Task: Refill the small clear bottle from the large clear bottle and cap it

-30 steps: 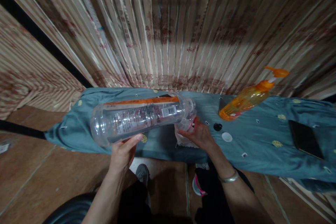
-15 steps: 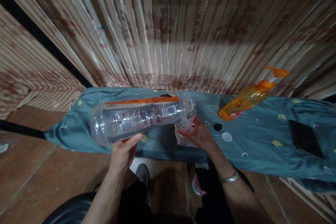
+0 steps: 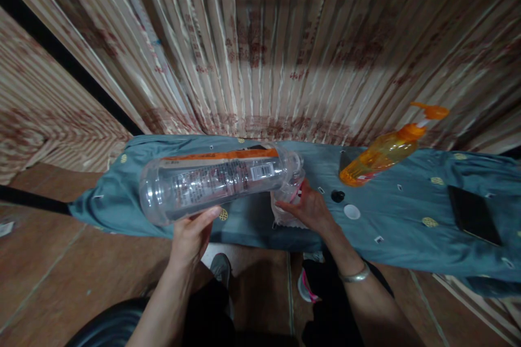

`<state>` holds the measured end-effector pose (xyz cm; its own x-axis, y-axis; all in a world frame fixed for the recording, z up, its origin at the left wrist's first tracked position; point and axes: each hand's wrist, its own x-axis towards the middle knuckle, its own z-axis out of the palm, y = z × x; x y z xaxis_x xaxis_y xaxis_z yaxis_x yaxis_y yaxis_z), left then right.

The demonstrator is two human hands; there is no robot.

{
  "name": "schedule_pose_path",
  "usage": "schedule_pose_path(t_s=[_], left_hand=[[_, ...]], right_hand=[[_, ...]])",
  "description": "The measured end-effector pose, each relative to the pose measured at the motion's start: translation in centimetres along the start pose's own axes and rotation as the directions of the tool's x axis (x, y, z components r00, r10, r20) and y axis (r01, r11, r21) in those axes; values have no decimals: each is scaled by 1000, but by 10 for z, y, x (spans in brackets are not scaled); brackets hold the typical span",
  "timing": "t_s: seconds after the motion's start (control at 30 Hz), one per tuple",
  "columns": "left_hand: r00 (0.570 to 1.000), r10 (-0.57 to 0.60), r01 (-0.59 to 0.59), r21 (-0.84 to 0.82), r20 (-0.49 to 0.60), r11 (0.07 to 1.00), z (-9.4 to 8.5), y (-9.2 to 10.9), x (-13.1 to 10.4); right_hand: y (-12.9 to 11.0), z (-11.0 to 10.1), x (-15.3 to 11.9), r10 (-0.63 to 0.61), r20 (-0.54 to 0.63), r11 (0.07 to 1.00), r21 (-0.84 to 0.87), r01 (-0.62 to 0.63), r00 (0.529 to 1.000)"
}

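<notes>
Grasping bottle (image 3: pixel 215 179): left hand (image 3: pixel 191 234), underneath
Grasping pouch (image 3: pixel 285 216): right hand (image 3: pixel 312 207), by bottle's neck
Pump (image 3: pixel 382 156): upright on counter (image 3: pixel 399 227)

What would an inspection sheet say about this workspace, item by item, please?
Surface: patterned blue-green cloth.
Job's things: clear labelled bottle, on its side; pale packet, partly hidden.
Clutter: orange pump bottle, black disc, white disc, dark flat object.
Hands: left hand holds the bottle near its base; right hand grips the packet near its neck end.
Cables: nothing seen.
Surroundings: striped curtain, tiled floor.
</notes>
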<state>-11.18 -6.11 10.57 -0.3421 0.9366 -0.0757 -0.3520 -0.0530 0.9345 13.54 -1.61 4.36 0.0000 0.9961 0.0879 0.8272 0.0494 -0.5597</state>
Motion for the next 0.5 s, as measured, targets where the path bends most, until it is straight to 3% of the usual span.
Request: schedule_pose_path(t_s=[0.5], left_hand=[[1000, 16, -16, 1, 17, 1000, 2, 2, -1]], right_hand=[[4, 3, 0, -21, -28, 999, -44, 19, 999]])
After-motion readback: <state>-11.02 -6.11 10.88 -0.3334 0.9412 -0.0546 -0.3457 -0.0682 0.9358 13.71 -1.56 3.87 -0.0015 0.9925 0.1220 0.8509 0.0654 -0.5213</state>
